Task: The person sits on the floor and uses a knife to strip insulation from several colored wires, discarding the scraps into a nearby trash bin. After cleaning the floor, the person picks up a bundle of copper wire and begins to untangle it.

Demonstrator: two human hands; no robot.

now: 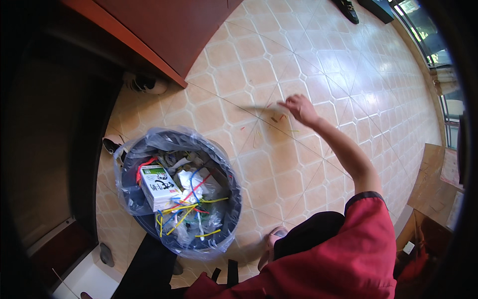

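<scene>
My right hand (298, 109) reaches low over the tiled floor, blurred, with the fingers bent and one finger pointing left. Whether anything is between the fingers cannot be told. Close to it lie a small brown scrap (274, 119), a red-orange snippet (282, 117) and a thin yellow strip (294, 130). To the left stands a round bin (220, 224) with a clear plastic liner folded over its rim. It holds a white and green milk carton (160, 190), crumpled white tissue (190, 183) and several coloured strips, such as a yellow strip (208, 233). My left hand is out of view.
A reddish-brown wooden panel (160, 30) rises at the upper left, with a shoe (149, 84) beneath its edge. Another shoe (112, 143) sits beside the bin. At the top lies a black shoe (347, 11). Cardboard (427, 183) is at the right.
</scene>
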